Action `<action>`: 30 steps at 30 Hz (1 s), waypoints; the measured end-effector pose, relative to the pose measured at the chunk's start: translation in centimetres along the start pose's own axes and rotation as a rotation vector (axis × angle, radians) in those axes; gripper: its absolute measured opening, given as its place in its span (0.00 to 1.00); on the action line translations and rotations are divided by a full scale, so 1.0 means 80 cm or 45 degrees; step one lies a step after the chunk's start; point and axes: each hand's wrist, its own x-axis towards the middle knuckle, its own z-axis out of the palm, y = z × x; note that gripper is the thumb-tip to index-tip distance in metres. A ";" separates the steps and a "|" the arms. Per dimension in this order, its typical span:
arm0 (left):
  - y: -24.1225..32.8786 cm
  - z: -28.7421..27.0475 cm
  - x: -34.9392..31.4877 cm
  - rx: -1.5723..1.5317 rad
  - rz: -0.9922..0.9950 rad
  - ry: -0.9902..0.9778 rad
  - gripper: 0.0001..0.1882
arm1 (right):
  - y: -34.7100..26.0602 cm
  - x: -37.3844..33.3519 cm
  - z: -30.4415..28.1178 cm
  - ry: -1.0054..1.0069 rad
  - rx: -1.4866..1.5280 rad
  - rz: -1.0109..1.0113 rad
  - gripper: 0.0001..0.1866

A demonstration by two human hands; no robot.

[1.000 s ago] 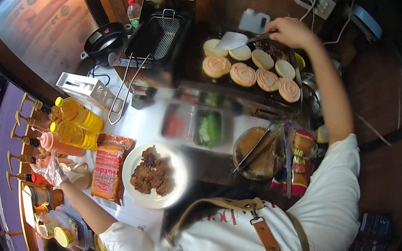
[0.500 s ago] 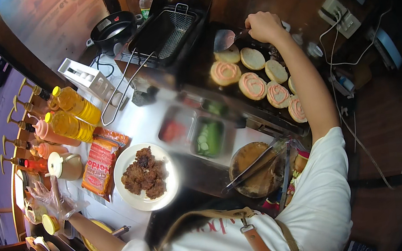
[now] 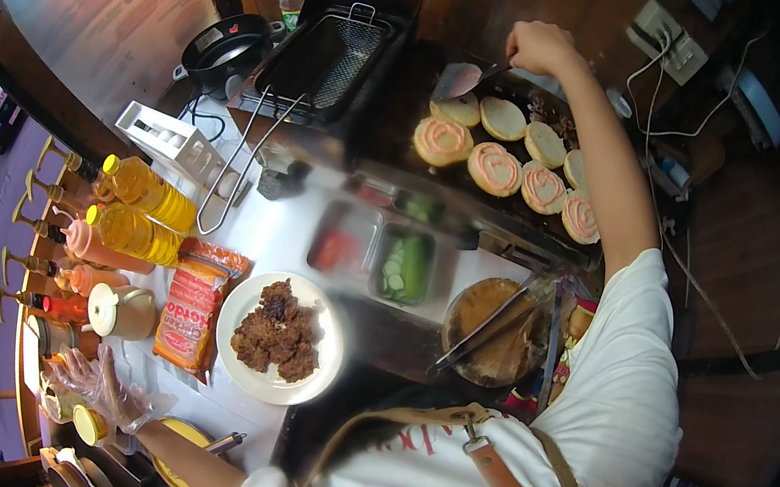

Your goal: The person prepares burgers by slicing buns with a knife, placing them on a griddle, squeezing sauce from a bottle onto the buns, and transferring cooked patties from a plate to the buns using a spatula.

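My right hand (image 3: 541,47) is closed round the handle of a spatula (image 3: 458,79), its flat metal blade over the far left part of the dark griddle (image 3: 393,131), next to a plain bun half (image 3: 455,111). On the griddle lie several bun halves, some plain and some with a swirl of pink sauce (image 3: 495,169). At the far left my left hand (image 3: 108,387), in a clear plastic glove, has its fingers apart and holds nothing. It hovers near a yellow-lidded jar (image 3: 91,425) and a cream lidded pot (image 3: 122,310).
A white plate (image 3: 332,371) of browned meat (image 3: 274,331) stands mid-counter, beside a red-orange food packet (image 3: 189,312). Yellow oil bottles (image 3: 150,195) and pump bottles line the left edge. Tongs (image 3: 483,329) lie across a round wooden board (image 3: 483,368). A fryer basket (image 3: 338,60) stands at the back.
My right hand and the spatula have shifted slightly right, the blade still by the far bun halves. My left hand has moved a little left and down. The whole view has shifted slightly.
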 end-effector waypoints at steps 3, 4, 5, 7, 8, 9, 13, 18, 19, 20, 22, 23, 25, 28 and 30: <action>0.013 0.005 -0.003 -0.237 -0.171 0.141 0.44 | 0.026 0.003 -0.002 -0.043 0.170 0.116 0.11; 0.011 0.002 -0.005 -0.207 -0.149 0.122 0.43 | 0.034 0.011 0.004 -0.043 0.175 0.123 0.11; 0.009 0.003 -0.005 -0.184 -0.121 0.092 0.42 | 0.047 0.017 0.014 -0.046 0.176 0.135 0.11; 0.002 -0.005 -0.008 -0.130 -0.095 0.054 0.41 | 0.057 0.034 0.031 -0.078 0.234 0.127 0.11; 0.002 -0.005 -0.008 -0.078 -0.072 0.011 0.40 | 0.055 0.037 0.034 -0.078 0.235 0.126 0.11; 0.003 -0.003 -0.009 -0.078 -0.071 0.011 0.40 | 0.054 0.039 0.036 -0.079 0.203 0.100 0.11; -0.011 -0.007 -0.014 -0.156 -0.058 0.006 0.42 | 0.036 0.043 0.031 -0.032 0.085 0.112 0.10; 0.023 0.015 -0.019 -0.272 -0.200 0.071 0.42 | 0.033 0.054 0.028 -0.177 0.122 0.043 0.11; 0.027 0.017 -0.019 -0.285 -0.215 0.081 0.42 | 0.035 0.056 0.031 -0.187 0.175 0.022 0.11; 0.030 0.018 -0.021 -0.297 -0.230 0.091 0.42 | 0.040 0.059 0.037 -0.192 0.174 0.019 0.11; 0.027 0.020 -0.022 -0.297 -0.242 0.096 0.42 | 0.052 0.070 0.059 -0.236 0.422 0.022 0.12; 0.027 0.020 -0.022 -0.294 -0.251 0.105 0.42 | 0.059 0.076 0.076 -0.238 0.421 0.021 0.12; 0.026 0.021 -0.023 -0.313 -0.275 0.103 0.42 | 0.070 0.087 0.119 -0.116 0.617 -0.153 0.12; 0.021 0.023 -0.021 -0.346 -0.288 0.088 0.42 | 0.078 0.095 0.173 -0.040 0.859 -0.245 0.13; 0.019 0.021 -0.021 -0.346 -0.280 0.082 0.42 | 0.076 0.095 0.187 -0.091 1.019 -0.256 0.13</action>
